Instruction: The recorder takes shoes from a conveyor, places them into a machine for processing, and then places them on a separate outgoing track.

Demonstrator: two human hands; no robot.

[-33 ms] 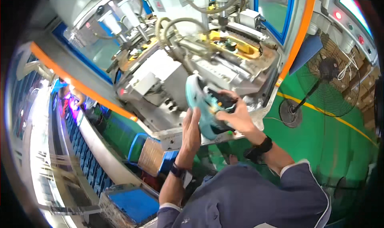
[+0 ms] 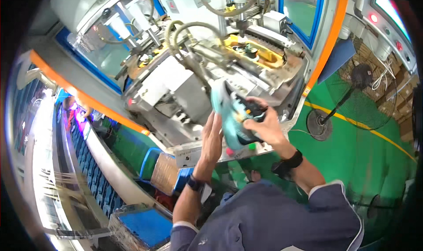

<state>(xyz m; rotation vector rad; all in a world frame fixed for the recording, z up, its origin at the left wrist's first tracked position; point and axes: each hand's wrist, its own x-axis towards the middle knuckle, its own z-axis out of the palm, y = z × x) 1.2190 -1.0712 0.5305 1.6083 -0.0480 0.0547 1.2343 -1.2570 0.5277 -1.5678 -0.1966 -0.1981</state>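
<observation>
A light teal shoe (image 2: 228, 117) with black lacing is held up in front of the machine, its sole turned to the left. My right hand (image 2: 268, 127) grips it from the right, thumb across the upper and fingers around the opening. On the other side, my left hand (image 2: 212, 141) is stretched flat with straight fingers, close against the sole edge; whether it presses on it I cannot tell. Beyond the shoe, a yellow mould-like holder (image 2: 269, 56) sits in the machine with a dark, shoe-like piece in it.
The machine's metal front ledge (image 2: 194, 156) lies below my hands, with a red button (image 2: 229, 151) and a green button (image 2: 252, 146). Orange posts frame it. A standing fan (image 2: 361, 77) and control panel are at right. A conveyor (image 2: 99, 180), a stool (image 2: 165, 174) and a blue-topped box (image 2: 147, 224) stand left.
The shoe has shifted slightly right and turned a little in my right hand. My left hand stays beside the sole with its fingers straight.
</observation>
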